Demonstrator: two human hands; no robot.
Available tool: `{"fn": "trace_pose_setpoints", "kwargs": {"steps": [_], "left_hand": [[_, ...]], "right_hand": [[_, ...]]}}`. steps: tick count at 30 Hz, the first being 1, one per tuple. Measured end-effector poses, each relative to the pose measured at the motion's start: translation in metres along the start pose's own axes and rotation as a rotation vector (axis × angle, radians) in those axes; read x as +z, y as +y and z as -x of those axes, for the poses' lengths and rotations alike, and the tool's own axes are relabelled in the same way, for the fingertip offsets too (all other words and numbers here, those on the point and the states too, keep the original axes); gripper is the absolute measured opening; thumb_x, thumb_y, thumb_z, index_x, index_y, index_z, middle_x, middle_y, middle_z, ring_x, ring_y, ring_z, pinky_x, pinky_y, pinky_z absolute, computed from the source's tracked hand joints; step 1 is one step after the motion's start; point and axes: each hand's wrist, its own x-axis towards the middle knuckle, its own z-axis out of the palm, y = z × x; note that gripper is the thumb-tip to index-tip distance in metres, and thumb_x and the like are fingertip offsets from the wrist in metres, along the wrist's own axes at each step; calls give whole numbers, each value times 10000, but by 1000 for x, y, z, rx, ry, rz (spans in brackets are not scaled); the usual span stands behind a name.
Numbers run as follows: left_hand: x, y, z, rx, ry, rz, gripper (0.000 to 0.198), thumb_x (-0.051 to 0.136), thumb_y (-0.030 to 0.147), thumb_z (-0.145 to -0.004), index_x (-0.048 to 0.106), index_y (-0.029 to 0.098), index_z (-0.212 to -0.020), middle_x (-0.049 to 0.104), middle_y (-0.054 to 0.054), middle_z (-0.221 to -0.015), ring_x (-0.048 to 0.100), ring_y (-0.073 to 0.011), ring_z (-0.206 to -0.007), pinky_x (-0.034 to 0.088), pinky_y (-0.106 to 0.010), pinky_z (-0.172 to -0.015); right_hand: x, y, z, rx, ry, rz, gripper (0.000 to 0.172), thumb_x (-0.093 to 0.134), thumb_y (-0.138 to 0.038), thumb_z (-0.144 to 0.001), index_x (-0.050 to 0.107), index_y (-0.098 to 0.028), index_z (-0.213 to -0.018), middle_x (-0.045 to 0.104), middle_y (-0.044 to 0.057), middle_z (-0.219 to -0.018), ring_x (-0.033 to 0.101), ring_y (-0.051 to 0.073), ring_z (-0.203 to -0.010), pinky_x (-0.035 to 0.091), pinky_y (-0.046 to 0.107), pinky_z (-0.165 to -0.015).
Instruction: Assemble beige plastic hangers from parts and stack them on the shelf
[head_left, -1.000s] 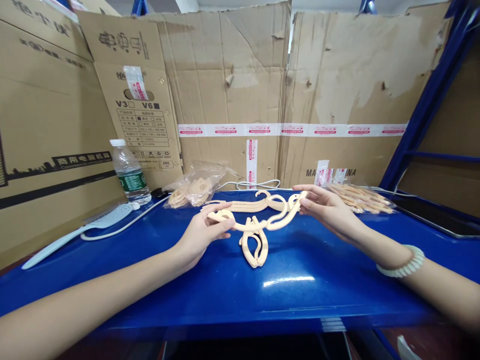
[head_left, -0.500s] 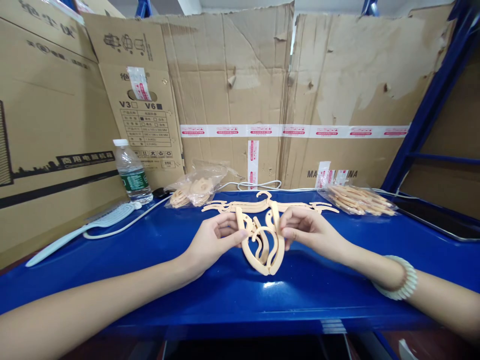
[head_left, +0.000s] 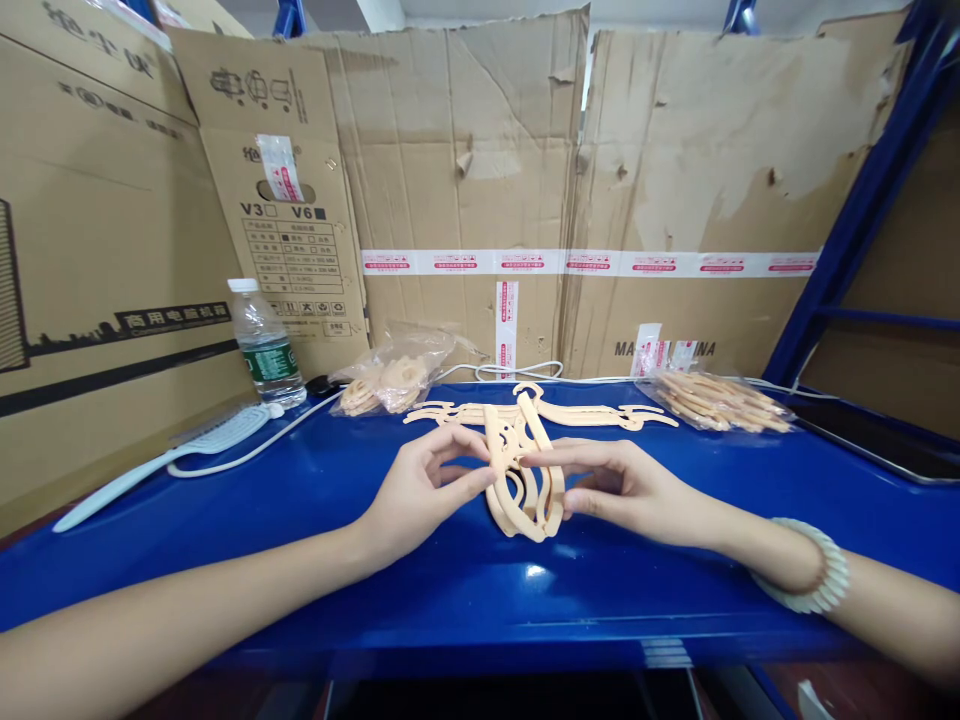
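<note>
Left hand pinches a folded hanger, held between the hands; right hand touches its opposite side, grip unclear; unfolded hanger lies beyond them on the blue surface

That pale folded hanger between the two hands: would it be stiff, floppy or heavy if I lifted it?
The folded hanger is probably light, being slim with large open gaps. Each arm looks stiff, like hard moulded plastic. The whole may flop open, though, since its two arms appear to meet at a joint near the bottom.
</note>
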Motion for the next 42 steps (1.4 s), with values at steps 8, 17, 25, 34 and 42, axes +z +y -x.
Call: {"fn": "trace_pose_setpoints", "kwargs": {"steps": [8, 17, 25, 34, 42], "left_hand": [[-2, -2, -1, -91, -28, -2, 158, 715, 252, -763, 609, 160, -836, 656, -33, -880, 662, -172, -820, 546, -289, -763], [1, -1, -3, -135, -3, -1, 216, 712, 286, -760, 606, 144, -884, 667, -53, -892, 667, -183, -802, 557, -304, -733], [2, -3, -4, -107, 59, -79, 269, 765, 302, -708, 632, 139, -875, 690, -50, -854, 665, -185, -812, 553, -312, -786], [1, -1, -5, -82, 82, -49, 286, 768, 282, -708, 651, 140, -926, 715, -69, -941, 678, -195, -846, 549, -314, -822], [1, -2, -1, -45, 39, -44, 274, 762, 261, -723, 671, 146, -954, 711, -69, -956, 666, -190, -846, 553, -306, -803]], "right_hand": [[-1, -4, 4, -64, -46, 113, 472, 640, -278, -867, 525, -312, -1323, 465, 76, -1409, 559, 227, -1140, 548, 326, -842], [5, 5, 1, -20, -15, 67, 465, 633, -273, -870, 524, -307, -1320, 507, 79, -1365, 614, 204, -1047, 577, 298, -772], [8, 1, 1, -17, -107, -20, 585, 633, -237, -863, 420, -351, -1395, 247, 69, -1534, 605, 192, -1072, 566, 322, -846], [8, -3, 1, -114, -24, 88, 436, 629, -267, -872, 506, -270, -1290, 492, 82, -1339, 517, 219, -1189, 475, 404, -986], [9, -8, 0, -119, -84, 126, 329, 594, -271, -894, 541, -217, -1214, 578, 86, -1236, 577, 195, -1096, 478, 382, -964]]}}
